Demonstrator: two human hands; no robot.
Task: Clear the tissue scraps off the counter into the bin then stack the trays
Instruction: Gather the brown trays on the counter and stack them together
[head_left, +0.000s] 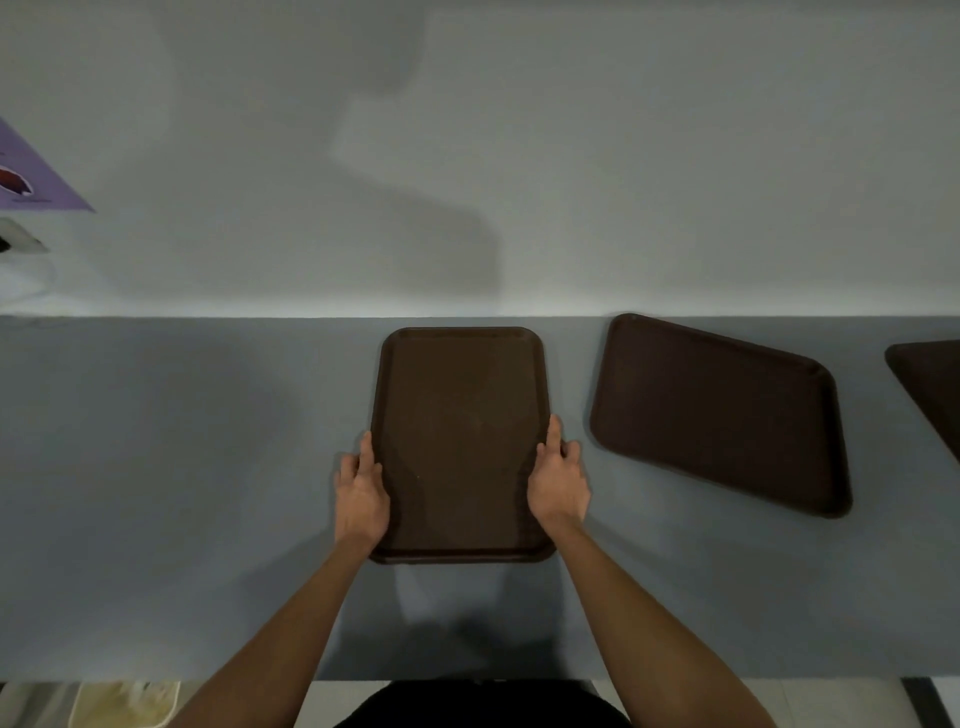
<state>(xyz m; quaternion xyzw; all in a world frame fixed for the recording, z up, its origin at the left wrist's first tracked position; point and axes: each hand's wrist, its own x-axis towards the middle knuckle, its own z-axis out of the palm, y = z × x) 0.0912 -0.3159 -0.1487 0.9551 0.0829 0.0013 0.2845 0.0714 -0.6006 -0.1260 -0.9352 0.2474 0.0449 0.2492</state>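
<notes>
A: Biggest first. Grey counter (182, 493) runs the full width, pale wall (675, 156) behind it. Near edge of the counter is visible at the bottom, both ends cut off by the frame.

B: Trays?

A: Three brown ones. Centre tray (460, 415) lies flat, long side running near to far, right in front of the person. Second tray (719, 413) sits to its right, skewed, apart from the first, far corner close to the wall. Third tray (930, 384) is at the far right, mostly out of frame, only a corner showing.

B: Hands?

A: Left hand (361, 493) is on the left rim of the centre tray, right hand (558, 478) on the right rim, both toward the near end. Thumbs lie on top of the rim, fingers curl over the outer edge and are partly hidden. Each hand is clasped on that tray. Can't tell if the tray is lifted or resting on the counter.

B: Scraps? Bin?

A: No tissue scraps show on the counter. Something pale with a lining (124, 704) is below the near edge at lower left, cropped and dim, could be the bin, can't confirm.

B: Anything else?

A: Purple sheet (36, 176) at far left, cut off. Below it a blurry whitish object (21, 241), unidentifiable.
</notes>
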